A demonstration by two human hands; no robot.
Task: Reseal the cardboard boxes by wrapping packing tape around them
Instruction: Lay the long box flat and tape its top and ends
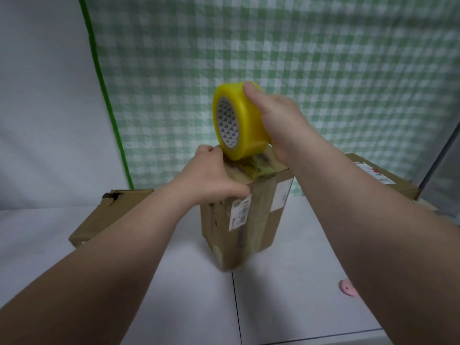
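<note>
Standing upright on the white table [298, 282], the box [251, 220] has the left hand [211, 175] clamped over its top edge, fingers curled, while the right hand [278, 120] grips the yellow tape roll [239, 120] resting on top.

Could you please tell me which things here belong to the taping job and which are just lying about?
In the job: yellow tape roll in the right hand; upright box held by the left hand; flat box at left; labelled box at right.
Lying about: small pink object on the table; checked cloth behind.
</note>
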